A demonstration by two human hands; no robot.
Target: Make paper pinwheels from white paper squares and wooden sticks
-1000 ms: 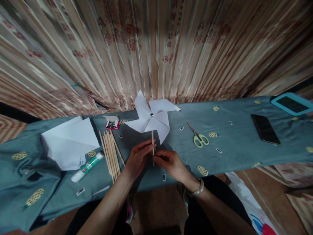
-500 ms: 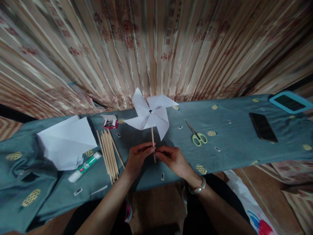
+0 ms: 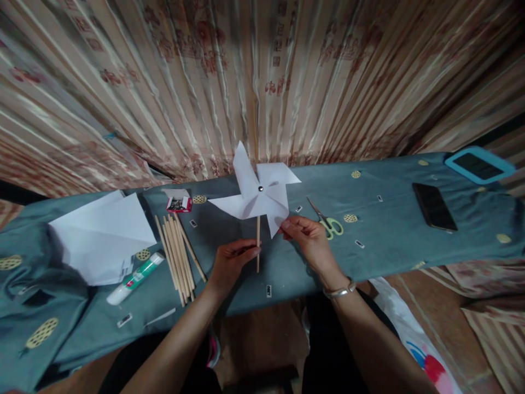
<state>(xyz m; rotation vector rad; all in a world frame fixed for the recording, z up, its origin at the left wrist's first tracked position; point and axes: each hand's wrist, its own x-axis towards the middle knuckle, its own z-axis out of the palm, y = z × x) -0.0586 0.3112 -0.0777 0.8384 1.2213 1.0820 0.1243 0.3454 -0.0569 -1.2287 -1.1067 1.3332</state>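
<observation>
While left hand (image 3: 232, 261) pinches stick (image 3: 258, 241), right hand (image 3: 308, 238) seemingly touches vane (image 3: 275, 216).

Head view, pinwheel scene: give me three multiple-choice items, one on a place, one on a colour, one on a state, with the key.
1. Where do the scissors lie?
A. right of the pinwheel
B. on the paper stack
C. beside the glue stick

2. What colour is the pinwheel?
A. red
B. white
C. green

3. What is the left hand doing?
A. lying flat on the table
B. pinching the pinwheel's stick
C. holding the phone

Key:
1 A, they rest on the cloth just past the right hand.
2 B, all its blades are plain white paper.
3 B, its fingers close on the stick below the blades, while the right hand touches a blade tip.
</observation>
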